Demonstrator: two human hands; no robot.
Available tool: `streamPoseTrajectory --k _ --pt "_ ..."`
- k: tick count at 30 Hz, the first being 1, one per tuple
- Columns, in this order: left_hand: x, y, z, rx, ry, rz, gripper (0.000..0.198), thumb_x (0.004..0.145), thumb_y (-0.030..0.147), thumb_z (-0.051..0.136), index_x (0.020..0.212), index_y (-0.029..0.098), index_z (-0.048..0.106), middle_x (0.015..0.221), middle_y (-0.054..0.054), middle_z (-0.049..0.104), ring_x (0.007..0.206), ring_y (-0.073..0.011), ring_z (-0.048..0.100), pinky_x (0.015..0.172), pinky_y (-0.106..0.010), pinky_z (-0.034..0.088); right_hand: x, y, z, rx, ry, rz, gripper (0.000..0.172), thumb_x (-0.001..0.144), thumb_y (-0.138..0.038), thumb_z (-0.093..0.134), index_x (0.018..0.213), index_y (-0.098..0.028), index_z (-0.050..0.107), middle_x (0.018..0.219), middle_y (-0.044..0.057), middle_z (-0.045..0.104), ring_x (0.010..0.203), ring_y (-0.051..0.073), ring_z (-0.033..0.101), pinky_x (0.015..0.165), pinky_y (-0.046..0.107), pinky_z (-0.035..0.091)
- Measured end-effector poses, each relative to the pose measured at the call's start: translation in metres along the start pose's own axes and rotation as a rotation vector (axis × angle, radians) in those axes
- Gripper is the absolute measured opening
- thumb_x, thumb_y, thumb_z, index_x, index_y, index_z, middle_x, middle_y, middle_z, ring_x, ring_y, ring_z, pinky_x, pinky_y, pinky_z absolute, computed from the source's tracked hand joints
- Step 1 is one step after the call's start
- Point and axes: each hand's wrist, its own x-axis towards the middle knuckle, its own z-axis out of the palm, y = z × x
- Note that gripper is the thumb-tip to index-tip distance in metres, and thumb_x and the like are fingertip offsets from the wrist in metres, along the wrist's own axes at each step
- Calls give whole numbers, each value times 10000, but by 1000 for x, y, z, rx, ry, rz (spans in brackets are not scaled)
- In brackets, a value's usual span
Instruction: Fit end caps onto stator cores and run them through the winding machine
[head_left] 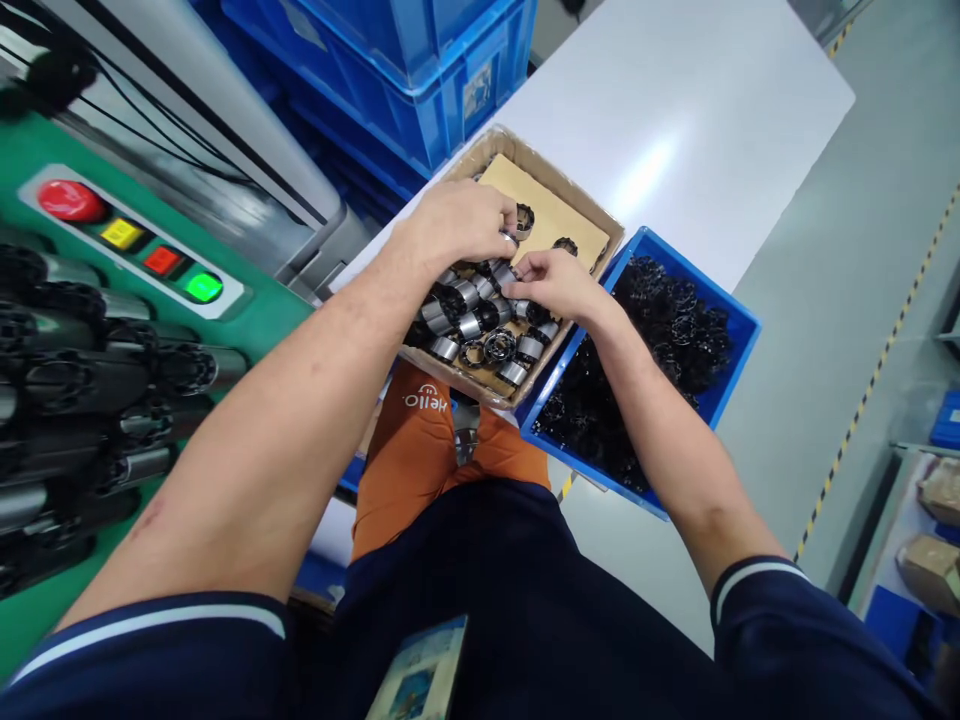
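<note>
A shallow cardboard box (pixel 600 225) lies on the white table, holding several short silver-and-black metal cylinders (pixel 480 330) on a brown card sheet. My left hand (pixel 457 222) reaches into the box from the left with its fingers curled around one or more cylinders near the box's middle. My right hand (pixel 555 285) comes in from the right, fingers pinched on a cylinder just beside the left hand. Two loose cylinders (pixel 525 218) stand apart on the card farther back.
A blue bin (pixel 739 330) full of black ring-shaped parts sits right of the box. A green machine (pixel 255 320) with red, yellow and green buttons and rows of dark rods stands at the left. Blue crates (pixel 420 70) are stacked behind. An orange cloth (pixel 420 440) lies on my lap.
</note>
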Motion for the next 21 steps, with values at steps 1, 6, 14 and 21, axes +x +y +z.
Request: streamPoseTrajectory --k 1,6,14,21 --pt "1 0 2 -19 45 7 254 783 357 924 1034 388 942 1066 -57 892 1169 -413 786 1012 -525 615 -2 1 -2 -19 32 0 186 959 -341 917 971 -208 787 959 45 773 911 244 681 909 413 587" --pt "-2 12 16 -42 90 12 153 811 356 971 841 384 824 956 -54 823 1146 -423 743 1128 -632 608 -15 10 -10 -213 252 -16 86 1033 -270 815 1099 -214 813 1261 158 742 1182 349 673 1126 552 601" --pt "-7 42 14 51 31 -81 998 731 29 984 1645 244 646 1597 -184 749 1384 -448 759 1174 -560 596 -15 36 -32 -437 294 -51 612 964 -340 949 1509 -189 714 1594 218 642 1397 455 689 1226 714 617" --pt "-14 59 -5 78 -95 3 779 912 58 871 1648 254 705 1466 -112 826 1338 -339 763 1162 -483 607 -4 47 -39 -368 154 -72 909 820 -301 991 1656 -147 667 1530 232 728 1353 449 758 1257 710 646"
